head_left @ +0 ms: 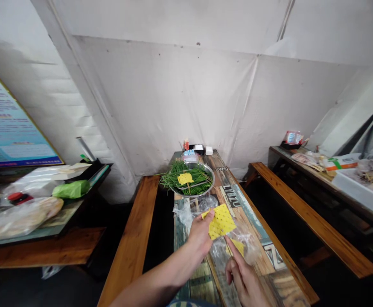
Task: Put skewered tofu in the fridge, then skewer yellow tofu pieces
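Left hand (201, 232) fingers pinch a yellow sheet (221, 221) clear of the desk (237, 200), while right hand (246, 279) fingers, extended, steady the plastic bag (237, 245).

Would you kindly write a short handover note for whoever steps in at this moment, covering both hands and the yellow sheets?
Left hand: holds a yellow dotted sheet by its edge, above the table.
Right hand: forefinger touching the clear plastic bag, which holds more yellow sheets.
Metal bowl: green chives with one yellow sheet on a skewer laid on top.
Done: one piece in the bowl. Left: the held sheet and those in the bag.
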The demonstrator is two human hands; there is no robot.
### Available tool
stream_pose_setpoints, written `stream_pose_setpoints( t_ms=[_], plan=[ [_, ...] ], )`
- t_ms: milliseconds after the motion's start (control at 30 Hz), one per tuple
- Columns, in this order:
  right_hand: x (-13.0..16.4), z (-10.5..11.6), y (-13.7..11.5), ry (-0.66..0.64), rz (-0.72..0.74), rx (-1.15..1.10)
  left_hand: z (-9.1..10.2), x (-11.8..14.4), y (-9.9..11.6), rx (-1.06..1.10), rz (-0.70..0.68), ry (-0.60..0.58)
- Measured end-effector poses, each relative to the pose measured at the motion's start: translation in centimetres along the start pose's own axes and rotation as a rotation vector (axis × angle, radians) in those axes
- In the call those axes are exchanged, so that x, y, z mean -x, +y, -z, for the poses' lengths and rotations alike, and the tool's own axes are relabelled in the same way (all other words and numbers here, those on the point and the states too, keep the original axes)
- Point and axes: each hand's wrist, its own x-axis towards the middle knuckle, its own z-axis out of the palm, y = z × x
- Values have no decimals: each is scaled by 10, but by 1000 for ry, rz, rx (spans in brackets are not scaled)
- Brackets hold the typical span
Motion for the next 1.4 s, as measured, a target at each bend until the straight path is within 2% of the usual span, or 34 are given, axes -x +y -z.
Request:
stream_pose_setpoints(
  t_ms=[300,533,867,1000,1200,1400],
  plan=[
    [8,4,3,-26,-13,-109,-2,5,5,10,23,0],
    [5,1,3,58,-28,-45,0,2,5,80,65,-3],
    [7,2,13,50,46,-21,1,5,5,59,54,-16],
    [6,0,12,90,9,-21,-3,6,4,40,41,-2],
    [3,-6,10,176,6,-77,-5,12,3,42,17,-48],
    [2,-1,-4,261,0,-138,-8,18,2,61,-44,-49]
  ],
)
